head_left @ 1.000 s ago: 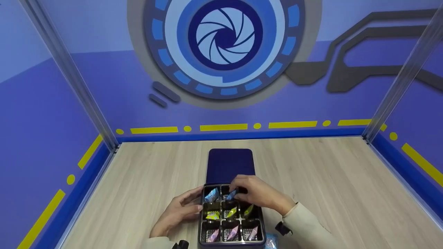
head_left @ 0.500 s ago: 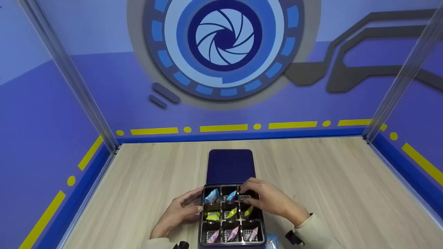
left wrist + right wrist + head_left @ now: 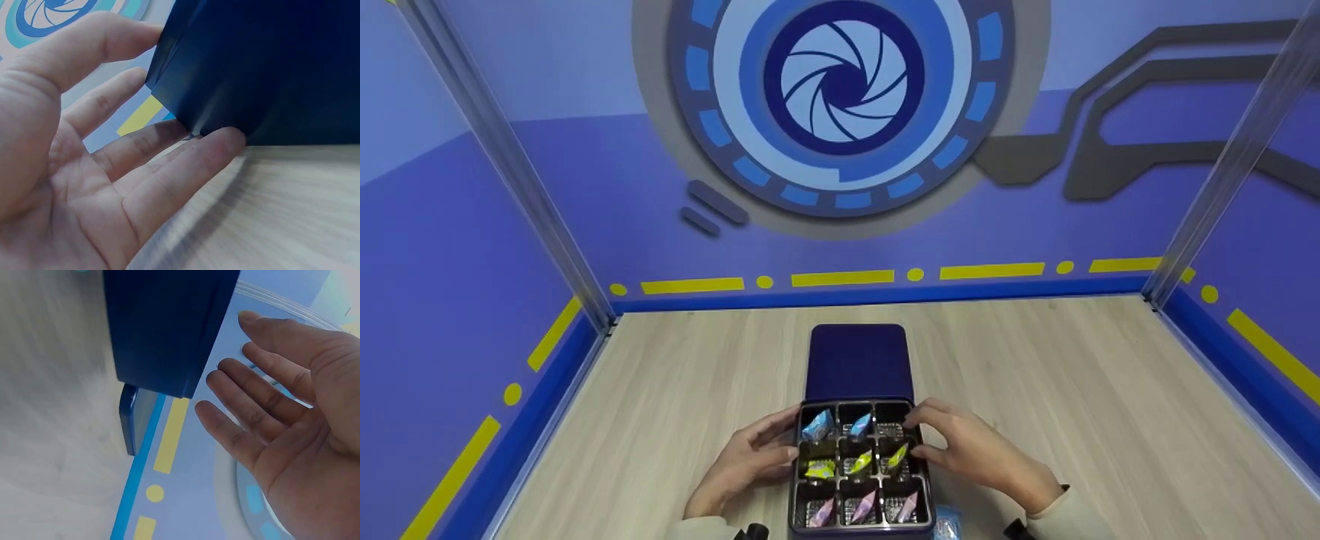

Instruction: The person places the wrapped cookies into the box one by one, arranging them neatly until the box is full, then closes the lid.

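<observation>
A dark blue tin (image 3: 861,532) with a black compartment tray stands at the table's near middle. Blue wrapped candies (image 3: 818,425) lie in its far-left and far-middle compartments; the far-right one shows only its patterned bottom. Yellow-green candies (image 3: 861,462) fill the middle row, pink candies (image 3: 864,508) the near row. My left hand (image 3: 750,456) touches the tin's left side with extended fingers; in the left wrist view its fingertips (image 3: 225,140) meet the dark wall. My right hand (image 3: 982,451) hovers at the right rim, holding nothing; the right wrist view shows its fingers spread, apart from the wall.
A dark blue lid (image 3: 859,361) lies directly behind the tin. Beside the tin's near right corner is a blue wrapped candy (image 3: 947,523), partly cut off by the frame. Printed panels (image 3: 840,247) enclose the wooden table (image 3: 1072,375) at the back and both sides.
My right hand has let go of the blue candy in the far-middle compartment and moved right, past the far-right compartment, to the tin's right edge. The left hand stays put.
</observation>
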A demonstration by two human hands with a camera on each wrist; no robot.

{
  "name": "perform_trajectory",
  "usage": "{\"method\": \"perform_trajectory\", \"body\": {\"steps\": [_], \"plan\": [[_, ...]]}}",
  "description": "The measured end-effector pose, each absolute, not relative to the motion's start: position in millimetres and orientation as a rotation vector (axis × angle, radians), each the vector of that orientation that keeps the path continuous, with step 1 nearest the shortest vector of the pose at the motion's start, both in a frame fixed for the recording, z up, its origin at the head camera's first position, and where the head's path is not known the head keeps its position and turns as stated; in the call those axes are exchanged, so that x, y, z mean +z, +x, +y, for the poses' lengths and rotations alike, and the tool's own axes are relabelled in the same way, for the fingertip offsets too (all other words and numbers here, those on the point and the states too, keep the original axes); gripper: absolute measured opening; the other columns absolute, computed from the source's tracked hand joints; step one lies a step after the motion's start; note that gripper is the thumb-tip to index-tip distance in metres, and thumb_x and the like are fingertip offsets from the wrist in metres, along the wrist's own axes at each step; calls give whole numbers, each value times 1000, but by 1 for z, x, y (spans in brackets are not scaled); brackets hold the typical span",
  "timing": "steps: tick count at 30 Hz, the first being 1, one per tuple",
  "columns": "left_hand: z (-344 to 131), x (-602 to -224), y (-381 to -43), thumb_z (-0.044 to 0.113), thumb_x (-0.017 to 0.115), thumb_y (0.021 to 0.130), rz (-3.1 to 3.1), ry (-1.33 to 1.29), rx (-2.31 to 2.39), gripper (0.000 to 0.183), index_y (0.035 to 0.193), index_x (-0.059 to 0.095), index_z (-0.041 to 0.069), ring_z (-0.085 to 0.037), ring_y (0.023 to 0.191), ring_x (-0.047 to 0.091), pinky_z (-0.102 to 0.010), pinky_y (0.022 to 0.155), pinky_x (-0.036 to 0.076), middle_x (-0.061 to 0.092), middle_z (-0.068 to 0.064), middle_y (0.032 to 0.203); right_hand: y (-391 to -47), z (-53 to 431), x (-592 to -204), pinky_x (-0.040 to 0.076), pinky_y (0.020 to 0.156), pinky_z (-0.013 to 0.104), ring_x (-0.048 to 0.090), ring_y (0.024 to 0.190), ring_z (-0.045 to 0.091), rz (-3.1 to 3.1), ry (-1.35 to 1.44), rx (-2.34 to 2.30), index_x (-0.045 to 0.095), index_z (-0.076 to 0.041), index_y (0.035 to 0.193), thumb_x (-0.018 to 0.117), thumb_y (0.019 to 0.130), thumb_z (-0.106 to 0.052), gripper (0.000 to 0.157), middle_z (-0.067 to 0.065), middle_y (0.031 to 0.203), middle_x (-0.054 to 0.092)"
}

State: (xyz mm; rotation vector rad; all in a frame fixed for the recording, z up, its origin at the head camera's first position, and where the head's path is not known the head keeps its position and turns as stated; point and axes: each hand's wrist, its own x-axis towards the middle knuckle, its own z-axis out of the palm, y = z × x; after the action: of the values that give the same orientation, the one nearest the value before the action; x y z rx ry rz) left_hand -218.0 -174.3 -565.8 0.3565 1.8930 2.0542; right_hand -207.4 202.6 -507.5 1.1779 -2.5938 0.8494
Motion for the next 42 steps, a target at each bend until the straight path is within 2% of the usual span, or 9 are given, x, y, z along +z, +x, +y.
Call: {"method": "perform_trajectory", "body": {"steps": [6, 12, 21, 27, 35, 42], "plan": [[-175, -567, -218, 5, 76, 97, 1902, 385, 2055, 70, 159, 45, -1, -45, 141, 50, -43, 101, 58, 39, -30, 162, -201, 211, -515, 62, 90, 41, 71, 109, 24, -2502, 1194, 807, 69, -6, 118, 86, 88, -2, 34, 0, 119, 69], [-175, -567, -217, 5, 77, 96, 1883, 380, 2066, 71, 159, 45, -1, -43, 140, 51, -46, 100, 58, 39, -30, 162, -194, 216, -517, 62, 89, 41, 71, 108, 26, -2506, 1167, 778, 69, -8, 118, 85, 89, -3, 34, 1, 118, 69], [-174, -566, -218, 5, 76, 96, 1897, 377, 2064, 70, 159, 46, 0, -45, 143, 47, -43, 101, 58, 40, -29, 162, -180, 227, -523, 63, 85, 41, 71, 107, 25, -2545, 1149, 700, 68, -8, 117, 87, 84, -3, 38, 0, 118, 68], [-174, -567, -217, 4, 76, 96, 1902, 386, 2065, 70, 158, 46, -1, -45, 143, 47, -41, 101, 58, 40, -29, 162, -175, 233, -533, 63, 84, 40, 71, 104, 22, -2605, 1168, 751, 69, -8, 116, 87, 87, -10, 34, 0, 116, 68], [-175, -566, -217, 6, 75, 98, 1874, 372, 2065, 69, 160, 45, 1, -40, 139, 53, -44, 99, 59, 40, -28, 162, -165, 235, -536, 58, 77, 29, 58, 94, 2, -2908, 1088, 989, 71, -21, 119, 84, 92, -32, 31, -14, 109, 63], [-175, -566, -217, 7, 76, 98, 1871, 358, 2064, 69, 160, 45, 3, -39, 136, 56, -46, 99, 59, 39, -27, 163, -163, 236, -534, 59, 84, 32, 61, 98, 4, -3045, 1028, 1091, 72, -23, 122, 86, 89, -44, 41, -15, 111, 64]]}}
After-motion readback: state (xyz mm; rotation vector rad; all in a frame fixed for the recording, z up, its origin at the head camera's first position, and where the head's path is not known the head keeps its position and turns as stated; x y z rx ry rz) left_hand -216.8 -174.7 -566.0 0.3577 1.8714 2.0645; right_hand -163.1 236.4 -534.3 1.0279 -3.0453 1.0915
